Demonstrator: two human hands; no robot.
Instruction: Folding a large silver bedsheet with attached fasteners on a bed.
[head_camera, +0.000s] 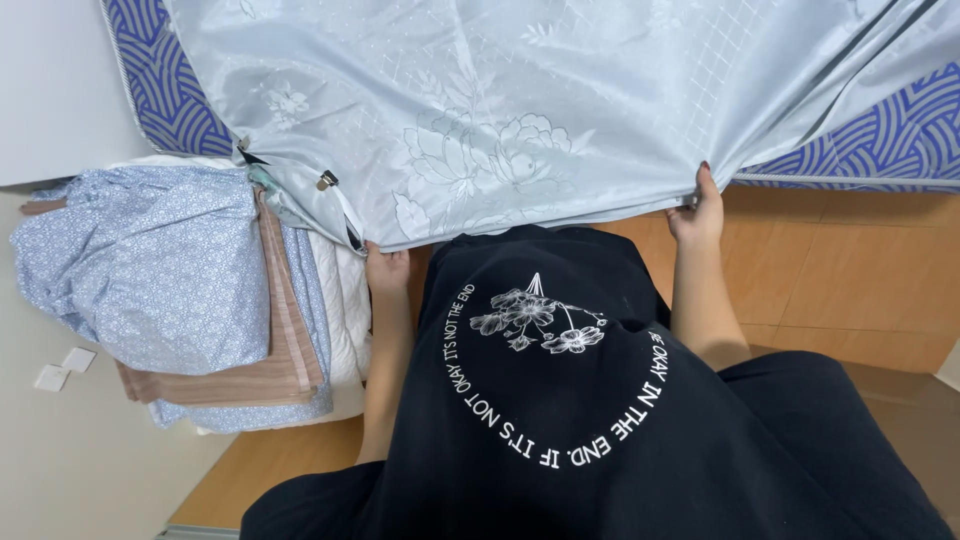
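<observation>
Grip on both sides is closed on cloth, as I read it from the head view: my left hand pinches the near hem of the pale blue cover, fingers curled under the edge, forearm running straight out from my body. My right hand pinches the same hem further along, thumb on top, fingertips tucked below, dark nail polish showing. Two hands, both arms extended forward and roughly parallel, spread wider than my torso. My black shirt with a white flower print fills the near middle and hides both elbows.

One cover: satin-like, light blue-grey, woven peony and lattice pattern, one long zipper line with a metal pull near the left corner. It lies across the mattress, draped past the near edge, with the hem lifted between my hands. One mattress, blue with a wavy arc pattern and pale piping, showing at the far left and at the right.

One stack of folded linens sits left of my left hand: blue print pieces, one tan striped piece, one white quilted piece. Orange-brown floor is below my right arm. Two small white squares lie at far left.
</observation>
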